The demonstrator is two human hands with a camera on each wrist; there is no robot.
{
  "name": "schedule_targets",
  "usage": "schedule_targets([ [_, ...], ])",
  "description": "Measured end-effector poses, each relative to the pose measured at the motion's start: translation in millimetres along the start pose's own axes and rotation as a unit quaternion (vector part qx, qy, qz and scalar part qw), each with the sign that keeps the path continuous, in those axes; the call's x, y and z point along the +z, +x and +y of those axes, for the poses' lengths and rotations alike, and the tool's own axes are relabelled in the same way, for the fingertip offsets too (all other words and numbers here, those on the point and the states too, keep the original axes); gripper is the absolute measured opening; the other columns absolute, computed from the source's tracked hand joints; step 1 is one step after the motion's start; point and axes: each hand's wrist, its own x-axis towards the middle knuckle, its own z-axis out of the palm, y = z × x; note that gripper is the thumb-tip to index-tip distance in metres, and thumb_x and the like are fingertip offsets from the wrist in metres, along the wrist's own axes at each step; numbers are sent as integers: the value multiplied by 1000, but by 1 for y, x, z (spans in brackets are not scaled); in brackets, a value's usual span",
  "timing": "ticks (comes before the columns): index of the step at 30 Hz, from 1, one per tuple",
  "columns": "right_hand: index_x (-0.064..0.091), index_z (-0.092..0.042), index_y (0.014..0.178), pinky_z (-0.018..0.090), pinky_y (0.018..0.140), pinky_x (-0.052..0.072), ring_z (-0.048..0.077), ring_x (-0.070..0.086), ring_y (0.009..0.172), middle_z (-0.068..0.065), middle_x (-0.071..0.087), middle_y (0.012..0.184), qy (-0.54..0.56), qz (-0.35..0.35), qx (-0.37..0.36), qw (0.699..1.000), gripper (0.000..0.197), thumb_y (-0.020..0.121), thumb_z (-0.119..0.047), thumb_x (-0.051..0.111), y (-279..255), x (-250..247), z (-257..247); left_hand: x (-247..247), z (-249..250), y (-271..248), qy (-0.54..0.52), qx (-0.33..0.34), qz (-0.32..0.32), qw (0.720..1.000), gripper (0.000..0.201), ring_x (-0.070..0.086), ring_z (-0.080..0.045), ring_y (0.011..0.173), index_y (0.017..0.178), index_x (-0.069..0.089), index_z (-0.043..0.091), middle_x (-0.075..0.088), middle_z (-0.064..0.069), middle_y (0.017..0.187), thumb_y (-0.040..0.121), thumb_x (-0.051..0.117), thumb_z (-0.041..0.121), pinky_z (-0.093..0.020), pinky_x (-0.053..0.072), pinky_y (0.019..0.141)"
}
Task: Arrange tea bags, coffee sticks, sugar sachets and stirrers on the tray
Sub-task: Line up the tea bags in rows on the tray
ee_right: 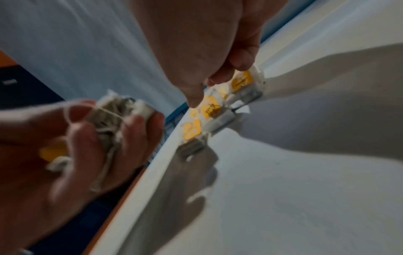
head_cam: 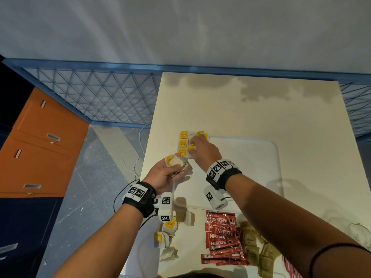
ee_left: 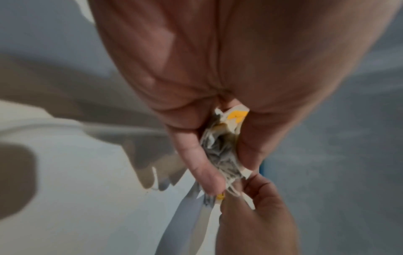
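My left hand point(head_cam: 175, 167) grips a bunch of tea bags point(head_cam: 176, 162) with strings and yellow tags just off the white tray's point(head_cam: 251, 169) left edge. In the left wrist view the thumb and fingers of the left hand point(ee_left: 226, 172) close round the bunch point(ee_left: 222, 151). Several tea bags point(head_cam: 183, 143) lie in rows at the tray's far left corner. My right hand point(head_cam: 193, 146) reaches over them, and in the right wrist view the right hand point(ee_right: 226, 75) pinches one yellow-tagged tea bag point(ee_right: 242, 81) at the far end of the row.
Near the table's front edge lie loose tea bags point(head_cam: 167, 233), red coffee sticks point(head_cam: 222, 237), brown sugar sachets point(head_cam: 253, 249) and red-striped packets point(head_cam: 291, 267). A clear glass point(head_cam: 359, 231) stands at the right. An orange cabinet point(head_cam: 40, 147) and blue mesh fence point(head_cam: 96, 93) stand to the left.
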Motion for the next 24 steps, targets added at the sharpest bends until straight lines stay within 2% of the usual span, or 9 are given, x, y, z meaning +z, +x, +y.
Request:
schedule_targets([
  [2, 61, -25, 108, 43, 82, 53, 24, 62, 91, -4, 58, 115, 61, 5, -13, 998, 13, 101, -33, 54, -8, -2, -4, 0, -2, 1, 20, 4, -7, 1000, 37, 74, -34, 82, 133, 53, 8, 72, -20, 98, 99, 47, -8, -37, 62, 67],
  [4, 66, -23, 102, 43, 84, 52, 19, 61, 90, -4, 63, 105, 125, -3, -61, 990, 15, 101, -27, 52, -20, -5, -8, 2, -2, 1, 65, 15, 2, 998, 31, 72, -25, 71, 130, 55, 8, 66, -18, 91, 100, 51, -2, -30, 60, 61],
  [7, 69, -21, 116, 33, 88, 50, 14, 61, 99, -4, 64, 109, 178, -38, -111, 977, 23, 101, -18, 52, -42, -9, -13, 3, -4, 5, 133, 25, 22, 991, 22, 67, -15, 68, 123, 61, 10, 63, -12, 92, 103, 53, 15, -22, 55, 58],
  [10, 65, -31, 123, 32, 85, 51, 11, 63, 95, -7, 62, 109, 197, -53, -103, 974, 27, 100, -25, 54, -58, -5, -14, 5, -6, 4, 174, 13, 23, 984, 34, 67, -16, 79, 117, 66, 11, 70, -9, 95, 107, 43, 33, -23, 55, 68],
  [13, 66, -26, 124, 35, 82, 50, 9, 60, 86, -6, 62, 105, 210, -20, -52, 976, 28, 97, -32, 64, -66, -2, -18, 8, -7, 3, 154, -13, 47, 987, 50, 72, -20, 94, 118, 68, 9, 75, -11, 110, 107, 35, 44, -28, 59, 74],
  [16, 67, -28, 123, 35, 89, 50, 13, 62, 100, -5, 65, 112, 201, -18, -17, 979, 34, 90, -37, 72, -67, 0, -21, 9, -9, 2, 115, -32, 46, 992, 62, 66, -32, 116, 128, 63, 4, 68, -22, 124, 106, 29, 51, -44, 53, 100],
  [18, 68, -29, 122, 35, 92, 51, 15, 63, 106, -3, 66, 117, 207, -20, -12, 978, 35, 88, -34, 74, -68, 1, -21, 10, -11, 1, 86, -39, 47, 994, 61, 63, -33, 122, 132, 60, 4, 66, -22, 128, 106, 29, 50, -48, 46, 108],
  [21, 70, -22, 116, 36, 88, 54, 19, 66, 99, 0, 70, 113, 230, -3, 0, 973, 28, 89, -23, 73, -69, 1, -20, 14, -10, 0, 63, -21, 22, 998, 46, 68, -28, 112, 132, 60, 6, 70, -18, 122, 107, 38, 38, -40, 56, 94],
  [24, 70, -19, 101, 36, 84, 53, 15, 64, 89, -2, 68, 102, 236, 3, -16, 972, 11, 90, -21, 73, -71, 0, -18, 17, -9, -1, 52, 0, 4, 999, 28, 73, -22, 98, 119, 66, 10, 75, -12, 111, 105, 47, 25, -30, 60, 75],
])
